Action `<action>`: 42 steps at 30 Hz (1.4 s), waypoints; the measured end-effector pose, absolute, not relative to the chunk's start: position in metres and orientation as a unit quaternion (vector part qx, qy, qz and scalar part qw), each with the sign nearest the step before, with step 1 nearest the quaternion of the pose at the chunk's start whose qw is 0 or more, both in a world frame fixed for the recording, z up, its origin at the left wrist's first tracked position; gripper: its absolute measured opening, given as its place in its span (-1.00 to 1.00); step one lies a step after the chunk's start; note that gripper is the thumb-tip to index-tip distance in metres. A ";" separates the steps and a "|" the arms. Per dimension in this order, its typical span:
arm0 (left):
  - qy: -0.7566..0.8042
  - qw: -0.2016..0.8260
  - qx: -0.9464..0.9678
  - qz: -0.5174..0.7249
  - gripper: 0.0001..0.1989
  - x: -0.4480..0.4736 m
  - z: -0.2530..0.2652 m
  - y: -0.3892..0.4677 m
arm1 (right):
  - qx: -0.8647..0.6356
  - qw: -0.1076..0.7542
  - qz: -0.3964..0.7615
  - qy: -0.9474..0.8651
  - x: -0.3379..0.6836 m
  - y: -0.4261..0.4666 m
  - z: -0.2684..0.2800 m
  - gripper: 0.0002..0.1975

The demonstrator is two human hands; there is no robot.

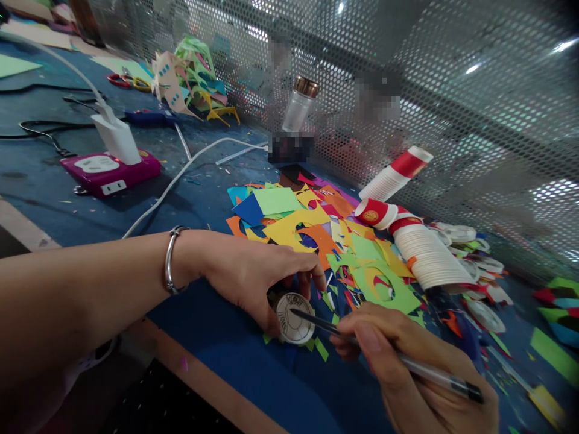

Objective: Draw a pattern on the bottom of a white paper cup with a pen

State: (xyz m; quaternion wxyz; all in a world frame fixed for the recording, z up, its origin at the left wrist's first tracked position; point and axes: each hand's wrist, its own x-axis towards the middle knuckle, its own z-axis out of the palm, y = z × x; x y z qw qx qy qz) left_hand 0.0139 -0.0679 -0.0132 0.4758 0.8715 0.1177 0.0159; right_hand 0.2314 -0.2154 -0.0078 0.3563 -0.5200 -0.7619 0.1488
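My left hand (pixel 266 277), with a metal bangle at its wrist, curls thumb and fingers around a small round white piece (pixel 296 328). This piece has a raised rim and looks like the bottom of a paper cup. Dark pen marks show on its face, and green paper strips (pixel 321 348) stick out beside it. In my right hand (pixel 407 367) is a black-tipped pen (pixel 425 369), pinched between thumb and fingers. The pen's tip is at the white face, though I cannot tell whether it touches. Just beyond my hands lies a heap of coloured paper scraps (pixel 289 226).
Stacked paper cups (pixel 429 256) lie to the right by the perforated metal screen (pixel 452 120). A purple power strip (pixel 111 172) with a white charger and cable sits at left. Farther back are a glue gun (pixel 149 118), scissors (pixel 129 81) and a clear jar (pixel 300 108).
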 end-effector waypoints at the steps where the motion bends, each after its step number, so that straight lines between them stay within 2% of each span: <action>1: 0.118 0.476 0.871 0.015 -0.25 0.014 -0.013 -0.068 | -0.517 0.354 0.148 -0.765 0.231 -0.215 -0.008 -0.82; 12: 0.117 0.482 0.868 0.014 -0.29 0.014 -0.013 -0.068 | -0.497 0.350 0.118 -0.785 0.232 -0.216 -0.009 -0.82; 20: 0.114 0.489 0.865 0.011 -0.23 0.013 -0.015 -0.067 | -0.497 0.354 0.121 -0.783 0.229 -0.217 -0.001 -0.78; 32: 0.113 0.483 0.868 0.018 -0.26 0.013 -0.015 -0.067 | -0.521 0.386 0.151 -0.746 0.231 -0.217 -0.007 -0.80; 42: 0.111 0.485 0.867 0.024 -0.27 0.014 -0.016 -0.067 | -0.491 0.344 0.134 -0.789 0.235 -0.213 -0.007 -0.80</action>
